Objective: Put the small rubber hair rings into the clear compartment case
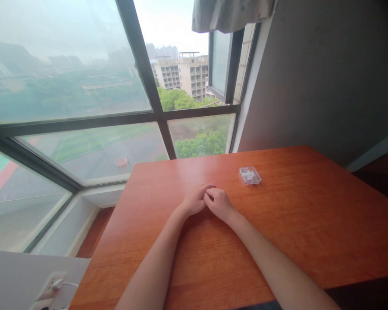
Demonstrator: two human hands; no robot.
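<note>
Above the middle of the table, my left hand [195,201] and my right hand [220,203] meet, fingers touching. The left fingers curve round on the far side, closed against the right hand. My right hand is curled, its fingertips pressed together at the left palm. Whether anything lies between them is hidden. A small clear square plastic box [250,175] rests on the table beyond my right hand and to its right, apart from both hands. Small white and purplish pieces show inside it, too small to name.
The reddish-brown wooden table [310,215] reaches a grey wall [310,86] at the right. Dark-framed windows [84,122] stand beyond its far and left edges. At the lower left, a white plug [58,284] sits in a wall socket. A curtain [233,15] hangs at the top.
</note>
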